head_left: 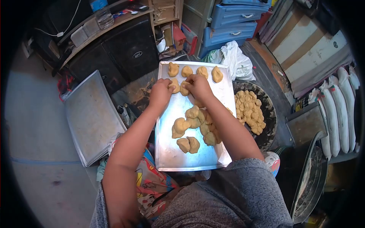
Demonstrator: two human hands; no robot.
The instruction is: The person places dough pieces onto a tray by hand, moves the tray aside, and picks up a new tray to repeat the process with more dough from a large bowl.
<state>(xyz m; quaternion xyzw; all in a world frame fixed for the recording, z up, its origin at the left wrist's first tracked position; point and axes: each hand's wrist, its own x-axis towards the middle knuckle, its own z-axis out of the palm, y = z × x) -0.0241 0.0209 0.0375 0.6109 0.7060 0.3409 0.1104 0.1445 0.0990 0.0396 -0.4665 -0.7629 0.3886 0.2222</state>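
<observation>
A silver metal tray (171,159) lies in front of me. Along its far edge sit several separate dough pieces (202,71) in a row. Just below that row, my left hand (162,89) has its fingers closed round one dough piece (175,86). Beside it, my right hand (197,86) grips another dough piece (184,88). The two pieces are close together. Nearer to me, a pile of dough lumps (193,117) lies on the tray, partly hidden by my right forearm. Two lumps (189,144) touch each other at its near side.
A round dark basin (269,125) with many dough lumps (249,108) stands right of the tray. Stacked metal trays (93,117) lean at the left. White bags (232,60) lie beyond the tray, before blue drawers (232,34). Long white packs (338,114) stand far right.
</observation>
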